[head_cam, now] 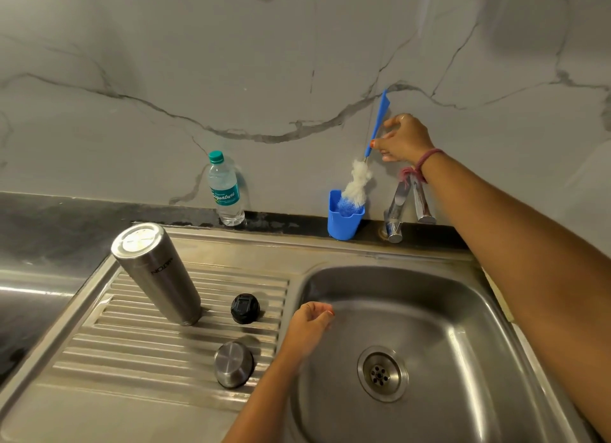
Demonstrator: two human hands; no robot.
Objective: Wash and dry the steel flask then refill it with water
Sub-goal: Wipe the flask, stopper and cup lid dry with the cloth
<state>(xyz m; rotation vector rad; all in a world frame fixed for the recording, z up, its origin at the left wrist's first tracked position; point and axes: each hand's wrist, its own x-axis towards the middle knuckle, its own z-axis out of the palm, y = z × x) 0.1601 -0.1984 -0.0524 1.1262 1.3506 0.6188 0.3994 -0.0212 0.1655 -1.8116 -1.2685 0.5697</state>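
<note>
The steel flask (158,274) stands upside down on the ribbed drainboard (99,336) left of the sink basin. Its black inner stopper (245,308) and steel cap (233,364) lie beside it on the ribs. My right hand (405,139) pinches the blue handle of a bottle brush (358,181), whose white and blue bristles sit in a blue cup (344,222) by the wall. My left hand (309,328) hovers at the basin's left rim with fingers loosely curled, holding nothing.
A plastic water bottle with a green cap (224,191) stands against the marble wall. The chrome tap (401,207) rises behind the basin, below my right wrist. The sink basin (429,310) has its drain (382,373) in the middle.
</note>
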